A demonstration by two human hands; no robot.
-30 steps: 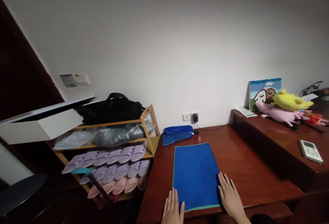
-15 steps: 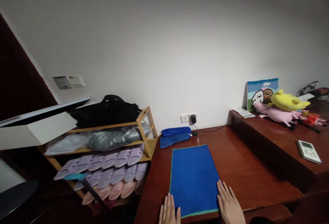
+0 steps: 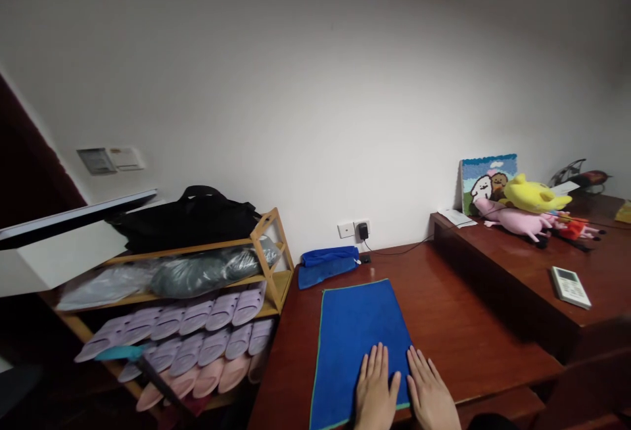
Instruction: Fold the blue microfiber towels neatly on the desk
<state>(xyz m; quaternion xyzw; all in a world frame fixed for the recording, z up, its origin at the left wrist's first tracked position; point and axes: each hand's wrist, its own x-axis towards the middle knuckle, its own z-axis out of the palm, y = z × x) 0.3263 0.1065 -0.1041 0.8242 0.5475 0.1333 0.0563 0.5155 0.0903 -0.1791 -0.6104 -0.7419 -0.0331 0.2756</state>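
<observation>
A blue cloth (image 3: 352, 325) with green edging lies spread flat on the reddish-brown desk (image 3: 458, 325). My left hand (image 3: 377, 384) rests on the cloth's near right part, palm down with the fingers stretched out. Just beside it, my right hand (image 3: 430, 387) lies flat along the cloth's right edge, its fingers extended. Neither hand grips anything. Farther back, a folded blue cloth (image 3: 329, 265) sits near the wall.
Left of the desk stands a wooden rack (image 3: 276, 265) with purple slippers (image 3: 217, 344) and a black bag (image 3: 187, 219). On the raised desk section at right are plush toys (image 3: 515, 219) and a white calculator-like device (image 3: 570, 287). A black plug (image 3: 363, 231) is in the wall socket.
My left hand has moved right, from the cloth's near left corner onto its right part beside my right hand. My right hand stays by the right edge. The view has shifted slightly right.
</observation>
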